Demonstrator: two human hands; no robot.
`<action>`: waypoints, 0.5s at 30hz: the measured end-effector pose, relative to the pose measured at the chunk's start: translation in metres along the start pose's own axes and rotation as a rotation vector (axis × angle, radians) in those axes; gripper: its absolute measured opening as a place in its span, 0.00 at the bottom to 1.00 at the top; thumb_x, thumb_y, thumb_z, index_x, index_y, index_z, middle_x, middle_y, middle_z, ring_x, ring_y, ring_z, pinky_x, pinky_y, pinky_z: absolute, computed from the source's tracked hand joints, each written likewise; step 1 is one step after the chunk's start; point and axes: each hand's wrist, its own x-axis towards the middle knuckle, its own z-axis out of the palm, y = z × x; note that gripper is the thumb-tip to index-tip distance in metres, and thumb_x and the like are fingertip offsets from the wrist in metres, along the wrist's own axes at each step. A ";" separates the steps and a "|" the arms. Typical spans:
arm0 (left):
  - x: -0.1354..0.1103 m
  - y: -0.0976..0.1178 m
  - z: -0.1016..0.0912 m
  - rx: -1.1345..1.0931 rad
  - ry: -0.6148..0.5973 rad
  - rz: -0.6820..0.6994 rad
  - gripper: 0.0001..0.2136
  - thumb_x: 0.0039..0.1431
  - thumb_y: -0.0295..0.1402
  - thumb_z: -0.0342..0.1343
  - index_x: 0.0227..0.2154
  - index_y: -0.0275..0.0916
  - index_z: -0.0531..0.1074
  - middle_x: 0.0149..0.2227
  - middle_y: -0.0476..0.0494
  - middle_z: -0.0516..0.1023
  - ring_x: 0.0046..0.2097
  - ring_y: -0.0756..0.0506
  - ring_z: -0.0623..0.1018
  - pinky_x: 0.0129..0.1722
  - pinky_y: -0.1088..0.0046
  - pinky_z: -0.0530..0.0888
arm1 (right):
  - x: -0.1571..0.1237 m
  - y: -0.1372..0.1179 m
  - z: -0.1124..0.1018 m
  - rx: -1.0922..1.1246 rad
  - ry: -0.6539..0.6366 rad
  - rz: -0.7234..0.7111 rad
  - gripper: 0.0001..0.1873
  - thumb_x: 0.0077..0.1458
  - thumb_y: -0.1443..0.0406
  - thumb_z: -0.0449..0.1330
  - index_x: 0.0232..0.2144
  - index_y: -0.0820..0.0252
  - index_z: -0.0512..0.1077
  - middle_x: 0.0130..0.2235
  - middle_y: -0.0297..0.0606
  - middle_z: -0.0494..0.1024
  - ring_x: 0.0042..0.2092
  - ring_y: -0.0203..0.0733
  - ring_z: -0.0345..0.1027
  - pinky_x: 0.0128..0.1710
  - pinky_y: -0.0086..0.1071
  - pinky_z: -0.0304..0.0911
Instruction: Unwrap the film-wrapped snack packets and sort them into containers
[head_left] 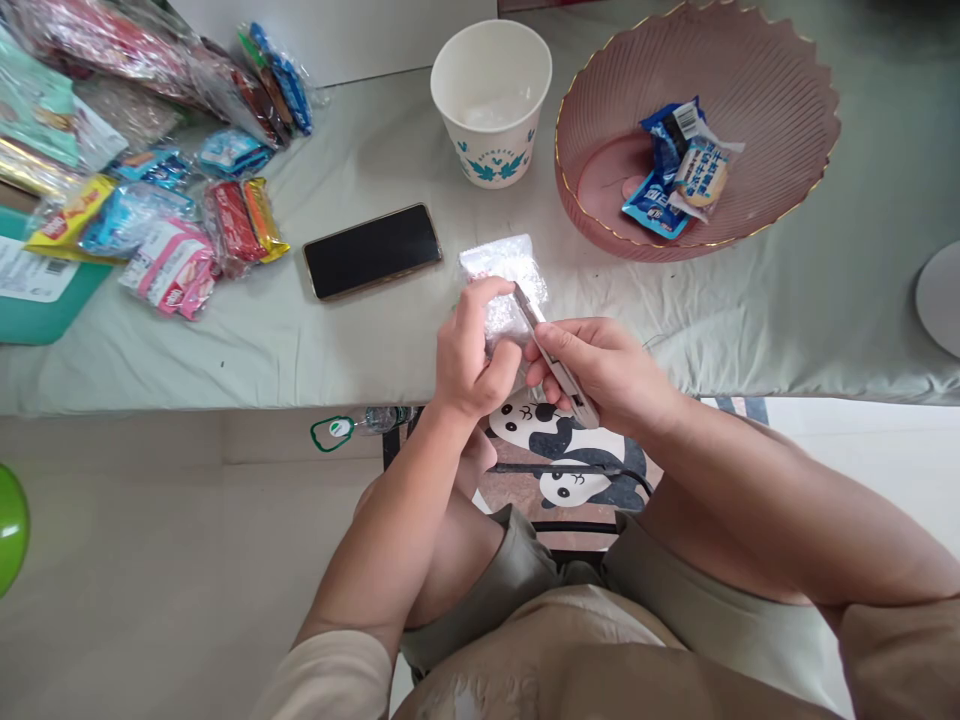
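In my right hand [600, 365] is a slim, pale grey utility knife [559, 368] with a dark slot along its side, gripped between thumb and fingers and slanting up to the left. My left hand [476, 350] has its index finger stretched to the knife's upper tip, the thumb standing apart below. Whether that fingertip presses on the tip or only rests beside it I cannot tell. Behind both hands a small bubble-wrapped packet [506, 258] lies on the cloth-covered table [360, 345]. Its lower part is partly hidden by my left hand.
A black-screened phone [373, 251] lies left of the packet. Farther back stand a white paper cup [493, 110] and a pink ribbed bowl [765, 110] with several snack packets [703, 178]. Wrapped snacks [176, 265] crowd the left side. A bottle [379, 418] shows below the table edge.
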 end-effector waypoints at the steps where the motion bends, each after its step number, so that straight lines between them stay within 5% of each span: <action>1: 0.001 -0.001 -0.002 -0.005 0.028 0.024 0.16 0.66 0.40 0.52 0.54 0.45 0.66 0.43 0.44 0.75 0.42 0.42 0.76 0.49 0.58 0.74 | 0.000 0.001 0.000 0.010 -0.010 0.016 0.29 0.47 0.42 0.74 0.27 0.62 0.74 0.24 0.35 0.78 0.20 0.29 0.64 0.16 0.25 0.60; 6: 0.003 -0.004 -0.006 -0.020 0.187 0.057 0.14 0.64 0.39 0.53 0.51 0.45 0.66 0.44 0.43 0.72 0.46 0.41 0.74 0.54 0.55 0.72 | -0.002 0.006 0.002 -0.017 -0.057 0.062 0.28 0.43 0.44 0.76 0.25 0.62 0.74 0.23 0.35 0.77 0.21 0.29 0.65 0.18 0.24 0.62; 15: 0.012 -0.010 -0.026 -0.076 0.481 -0.152 0.16 0.53 0.38 0.57 0.45 0.48 0.63 0.44 0.45 0.63 0.47 0.41 0.69 0.54 0.58 0.69 | -0.006 0.019 0.001 -0.289 -0.152 0.150 0.26 0.49 0.45 0.72 0.23 0.61 0.74 0.23 0.35 0.76 0.24 0.32 0.68 0.23 0.27 0.66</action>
